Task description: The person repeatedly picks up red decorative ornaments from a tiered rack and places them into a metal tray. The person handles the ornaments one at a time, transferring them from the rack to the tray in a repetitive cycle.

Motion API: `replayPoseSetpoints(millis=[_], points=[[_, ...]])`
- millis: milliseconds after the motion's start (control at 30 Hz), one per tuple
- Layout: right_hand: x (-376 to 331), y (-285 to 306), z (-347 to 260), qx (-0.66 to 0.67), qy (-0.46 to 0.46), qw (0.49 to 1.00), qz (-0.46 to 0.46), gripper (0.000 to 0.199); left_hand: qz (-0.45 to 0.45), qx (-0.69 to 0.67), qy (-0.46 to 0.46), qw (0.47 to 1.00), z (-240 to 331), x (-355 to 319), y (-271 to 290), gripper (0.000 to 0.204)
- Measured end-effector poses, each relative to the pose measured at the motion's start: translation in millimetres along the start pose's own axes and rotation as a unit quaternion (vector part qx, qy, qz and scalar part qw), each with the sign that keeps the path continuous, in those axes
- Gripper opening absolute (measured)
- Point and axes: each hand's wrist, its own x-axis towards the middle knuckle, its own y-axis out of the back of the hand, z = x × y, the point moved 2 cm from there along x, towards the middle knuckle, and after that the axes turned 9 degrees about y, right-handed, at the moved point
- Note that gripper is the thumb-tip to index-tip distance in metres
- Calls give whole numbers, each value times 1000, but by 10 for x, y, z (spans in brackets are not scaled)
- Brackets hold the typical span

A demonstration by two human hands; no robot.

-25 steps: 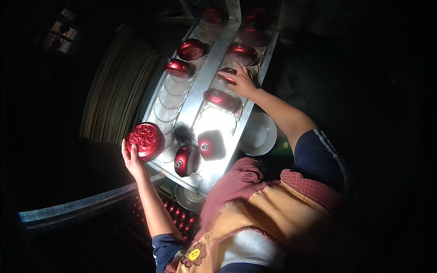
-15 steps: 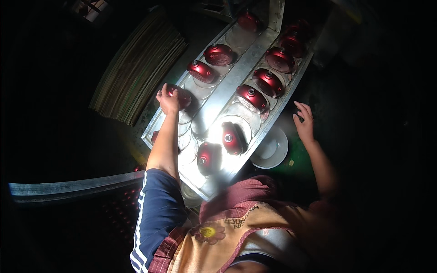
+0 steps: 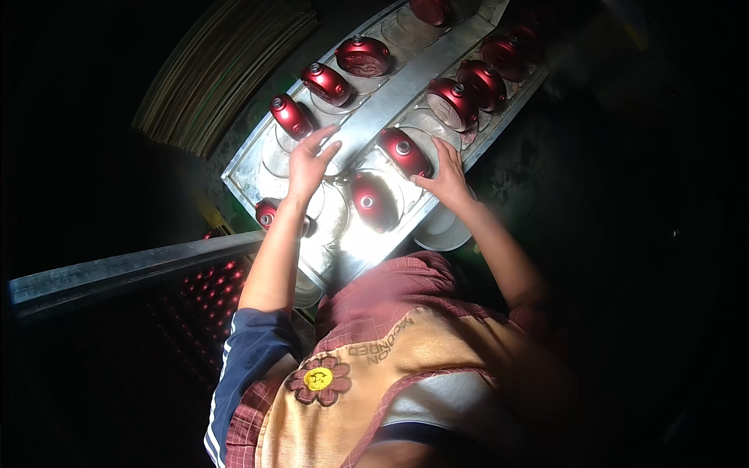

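Red housing (image 3: pixel 406 154) sits on the tabletop (image 3: pixel 406 87) beside my curved right fingers (image 3: pixel 445 155), grip unclear, while my left fingers (image 3: pixel 315 141) spread empty; positioning seems underway, next calling for steady alignment.

Dim throughout, sinking almost to black along the right side and lower left corner. Lit by one hard white patch, glaring over the near end of a long metal bench (image 3: pixel 392 107), slanting away toward the upper right with a flat strip between two lengthwise rows of ring outlines. Rises at the far end into a metal upright (image 3: pixel 491 11). Beyond the left edge, in half-light, a stack of thin sheets (image 3: pixel 222 74). From the left, a metal rail (image 3: pixel 133 267) reaching toward the bench, above scattered red glints (image 3: pixel 214 288). Beside the bench's right edge, a pale round dish-like shape (image 3: pixel 445 232), partly hidden.
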Motion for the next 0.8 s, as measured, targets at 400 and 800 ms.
replayPoseSetpoints(millis=[400, 800], points=[[776, 103, 702, 14, -18, 999, 39, 76, 53, 65, -27, 996, 498, -486, -1195, 32], [997, 1041, 904, 86, -45, 989, 115, 61, 78, -29, 0, 997, 1122, -565, -1510, 41]])
